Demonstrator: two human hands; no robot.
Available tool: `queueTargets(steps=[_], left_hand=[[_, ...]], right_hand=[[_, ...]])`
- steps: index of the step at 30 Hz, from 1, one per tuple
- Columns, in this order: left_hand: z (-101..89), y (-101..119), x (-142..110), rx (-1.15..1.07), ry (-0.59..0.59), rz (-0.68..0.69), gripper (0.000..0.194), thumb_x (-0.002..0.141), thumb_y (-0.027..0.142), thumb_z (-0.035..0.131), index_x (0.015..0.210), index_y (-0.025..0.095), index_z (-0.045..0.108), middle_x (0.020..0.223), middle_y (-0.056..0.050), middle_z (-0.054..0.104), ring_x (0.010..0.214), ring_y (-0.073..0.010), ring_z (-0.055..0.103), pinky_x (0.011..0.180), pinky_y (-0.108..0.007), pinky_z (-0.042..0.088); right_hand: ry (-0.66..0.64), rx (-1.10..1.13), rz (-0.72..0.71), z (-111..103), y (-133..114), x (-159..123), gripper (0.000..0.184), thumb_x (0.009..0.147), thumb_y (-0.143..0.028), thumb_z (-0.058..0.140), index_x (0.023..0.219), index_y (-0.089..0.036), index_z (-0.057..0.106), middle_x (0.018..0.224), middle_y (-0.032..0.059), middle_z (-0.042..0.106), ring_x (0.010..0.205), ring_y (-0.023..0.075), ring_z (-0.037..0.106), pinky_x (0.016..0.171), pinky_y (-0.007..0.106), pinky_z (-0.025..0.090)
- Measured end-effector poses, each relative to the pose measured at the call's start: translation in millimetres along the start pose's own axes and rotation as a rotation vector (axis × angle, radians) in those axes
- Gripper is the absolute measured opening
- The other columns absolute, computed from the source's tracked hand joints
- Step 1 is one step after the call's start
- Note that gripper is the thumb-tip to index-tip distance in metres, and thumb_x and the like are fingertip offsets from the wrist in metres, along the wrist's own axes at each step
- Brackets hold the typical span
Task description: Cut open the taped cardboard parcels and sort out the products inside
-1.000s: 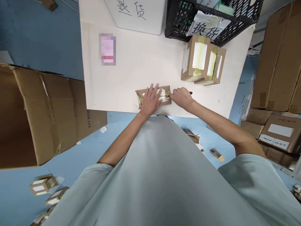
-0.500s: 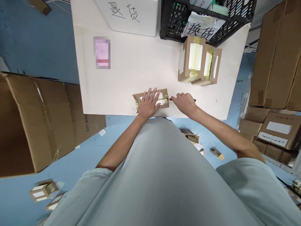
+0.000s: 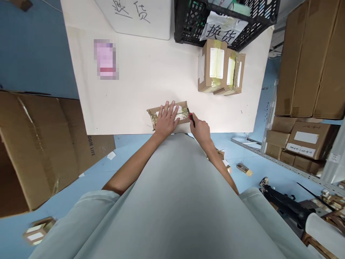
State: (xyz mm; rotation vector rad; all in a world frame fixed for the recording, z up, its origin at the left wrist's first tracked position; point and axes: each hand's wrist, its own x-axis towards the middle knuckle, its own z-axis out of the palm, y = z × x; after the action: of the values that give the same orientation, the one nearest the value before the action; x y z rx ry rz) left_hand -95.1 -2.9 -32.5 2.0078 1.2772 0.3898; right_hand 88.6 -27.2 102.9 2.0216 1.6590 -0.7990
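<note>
A small taped cardboard box [image 3: 184,105] lies at the front edge of the white table [image 3: 134,82]. My left hand [image 3: 166,120] rests flat on top of it, fingers spread. Clear tape and a white label show around the fingers. At the box's right end, my right hand [image 3: 201,129] is closed around a red and black box cutter [image 3: 191,118]. The cutter's tip is against or very near the taped end of the box; exact contact is too small to tell.
Cardboard boxes [image 3: 215,66] stand before a black crate [image 3: 188,25] at the back right. A white lid-like panel [image 3: 142,21] and a blurred pink item [image 3: 106,59] lie left. A large open carton [image 3: 40,144] flanks the table. Another person [image 3: 285,205] is at lower right.
My right hand has swung in towards me and turned, bringing the cutter against the box's right end. My left hand stays on the box. Another person has come into view at lower right.
</note>
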Motion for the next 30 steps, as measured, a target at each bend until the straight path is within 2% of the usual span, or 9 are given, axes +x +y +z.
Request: queueTargets(steps=[6, 12, 17, 23, 30], left_hand=[[-0.6, 1, 0, -0.045, 0.01, 0.002, 0.073, 0.116, 0.06, 0.034, 0.178, 0.022, 0.041, 0.187, -0.009, 0.028, 0.178, -0.0351, 0.01, 0.145, -0.065, 0.002], [-0.8, 3, 1, -0.055, 0.009, -0.01, 0.073, 0.116, 0.058, 0.038, 0.178, 0.021, 0.039, 0.188, -0.01, 0.026, 0.178, -0.036, 0.009, 0.145, -0.067, 0.002], [-2.2, 4, 1, -0.034, -0.015, -0.023, 0.074, 0.115, 0.056, 0.04, 0.18, 0.023, 0.036, 0.188, -0.009, 0.024, 0.178, -0.0356, 0.006, 0.145, -0.068, 0.002], [-1.9, 5, 0, 0.017, -0.041, -0.035, 0.073, 0.115, 0.053, 0.038, 0.181, 0.021, 0.034, 0.189, -0.008, 0.021, 0.178, -0.0347, 0.004, 0.145, -0.067, 0.002], [-2.6, 2, 0, 0.066, -0.048, -0.032, 0.07, 0.116, 0.052, 0.035, 0.18, 0.022, 0.036, 0.189, -0.008, 0.022, 0.179, -0.0336, 0.005, 0.145, -0.067, 0.004]], right_hand=[[-0.011, -0.002, 0.13, -4, -27, 6, 0.058, 0.118, -0.023, 0.035, 0.175, -0.016, 0.041, 0.128, 0.0212, 0.081, 0.119, 0.0331, 0.078, 0.099, 0.041, 0.059], [-0.043, -0.02, 0.164, -13, -47, 10, 0.052, 0.112, -0.011, 0.04, 0.162, -0.011, 0.052, 0.13, 0.0256, 0.078, 0.124, 0.0307, 0.078, 0.099, 0.036, 0.06], [-0.072, -0.04, 0.197, -2, -41, -2, 0.055, 0.113, -0.014, 0.038, 0.167, -0.013, 0.047, 0.125, 0.0255, 0.078, 0.121, 0.031, 0.078, 0.098, 0.037, 0.06], [-0.074, -0.021, 0.18, -1, -35, 0, 0.049, 0.114, -0.015, 0.04, 0.16, -0.014, 0.055, 0.124, 0.0249, 0.078, 0.121, 0.0315, 0.079, 0.097, 0.038, 0.06], [-0.172, 0.013, 0.166, 7, -30, -13, 0.044, 0.114, -0.014, 0.044, 0.155, -0.012, 0.06, 0.125, 0.0246, 0.079, 0.121, 0.0293, 0.079, 0.094, 0.033, 0.06]])
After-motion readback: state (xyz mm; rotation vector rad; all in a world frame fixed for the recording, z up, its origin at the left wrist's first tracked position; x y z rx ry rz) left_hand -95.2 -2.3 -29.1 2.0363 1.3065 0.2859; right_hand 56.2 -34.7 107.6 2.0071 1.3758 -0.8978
